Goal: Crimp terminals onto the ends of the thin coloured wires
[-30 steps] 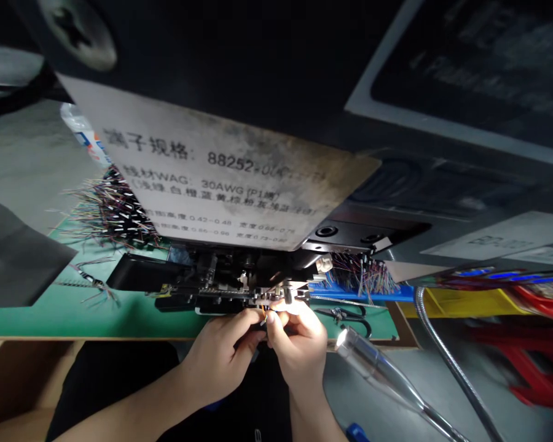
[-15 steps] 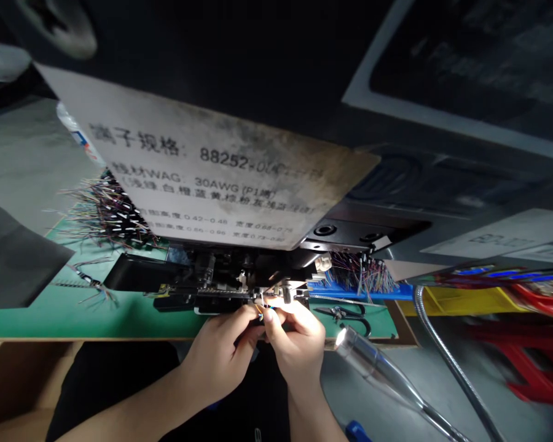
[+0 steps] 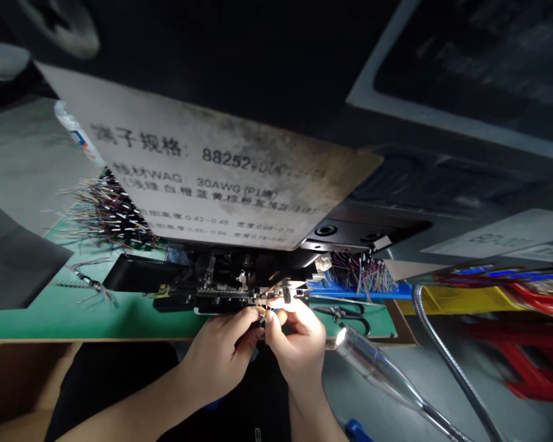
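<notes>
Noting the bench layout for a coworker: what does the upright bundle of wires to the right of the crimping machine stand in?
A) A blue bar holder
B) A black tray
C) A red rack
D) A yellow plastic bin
A. The bundle of wires rises from the blue bar holder, directly right of the crimping machine.

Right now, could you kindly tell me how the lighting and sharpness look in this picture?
In the head view, the lamp throws hard glare onto the right hand, washing out the thin wires beside it; the label sits in dim light with its small print soft; the red frame at the right is blurred.
</notes>
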`<action>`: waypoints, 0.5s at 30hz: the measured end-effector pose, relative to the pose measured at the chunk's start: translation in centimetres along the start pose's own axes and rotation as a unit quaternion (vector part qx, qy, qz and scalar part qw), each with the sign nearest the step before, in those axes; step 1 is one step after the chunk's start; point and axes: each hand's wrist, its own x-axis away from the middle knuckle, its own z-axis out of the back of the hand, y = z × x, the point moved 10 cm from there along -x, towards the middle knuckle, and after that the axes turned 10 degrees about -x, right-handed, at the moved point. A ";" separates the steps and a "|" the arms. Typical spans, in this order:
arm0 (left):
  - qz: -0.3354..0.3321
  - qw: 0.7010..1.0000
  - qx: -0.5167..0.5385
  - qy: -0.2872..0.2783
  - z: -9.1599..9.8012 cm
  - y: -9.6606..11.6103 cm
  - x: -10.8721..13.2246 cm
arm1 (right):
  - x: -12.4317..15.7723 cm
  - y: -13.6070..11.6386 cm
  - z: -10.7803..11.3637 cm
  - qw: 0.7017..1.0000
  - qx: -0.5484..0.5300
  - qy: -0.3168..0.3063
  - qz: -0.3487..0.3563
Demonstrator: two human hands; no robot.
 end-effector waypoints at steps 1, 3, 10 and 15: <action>-0.002 1.000 -0.002 0.002 0.0 0.1 0.0 | 0.0 0.0 0.0 1.000 0.001 -0.004 0.004; -0.009 1.000 0.003 0.006 0.1 0.3 0.1 | 0.0 -0.1 0.0 1.000 0.004 -0.013 0.020; -0.012 1.000 0.011 0.017 0.4 0.4 0.1 | 0.0 0.0 -0.2 0.999 -0.002 -0.026 0.027; -0.009 1.000 0.009 0.014 0.4 0.1 0.0 | 0.2 0.4 -0.2 0.999 -0.020 -0.022 0.019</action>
